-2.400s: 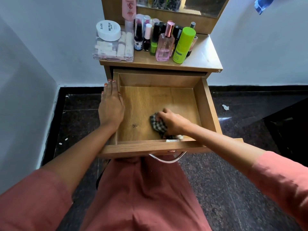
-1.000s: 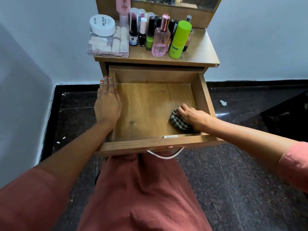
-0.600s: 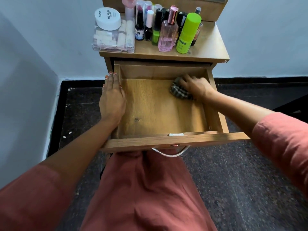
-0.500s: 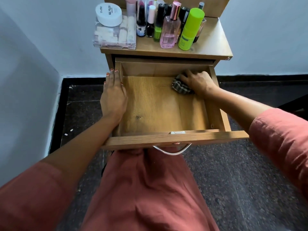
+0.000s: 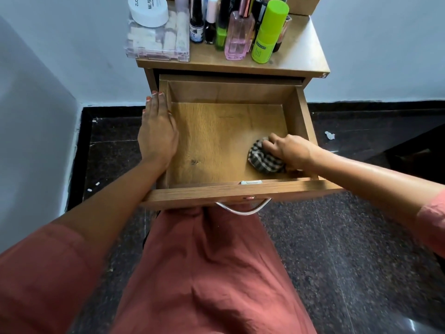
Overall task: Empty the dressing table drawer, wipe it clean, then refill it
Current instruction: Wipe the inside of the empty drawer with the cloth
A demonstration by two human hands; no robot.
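The wooden drawer (image 5: 216,191) of the dressing table is pulled out, with nothing in it but a crumpled black-and-white checked cloth (image 5: 263,159). My right hand (image 5: 289,150) grips that cloth against the drawer floor near the front right corner. My left hand (image 5: 157,133) lies flat with straight fingers along the drawer's left wall. On the tabletop (image 5: 296,56) stand several cosmetics: a green bottle (image 5: 268,32), a pink perfume bottle (image 5: 238,34) and small nail polish bottles (image 5: 204,22).
A clear plastic organiser box (image 5: 157,42) with a white jar (image 5: 148,9) on top sits at the table's left. A metal handle (image 5: 243,208) hangs under the drawer front. Dark granite floor lies on both sides, with a white scrap (image 5: 329,135) at the right.
My right hand has dragged the cloth from the drawer's back right corner toward the front right corner. My left hand has stayed on the left wall.
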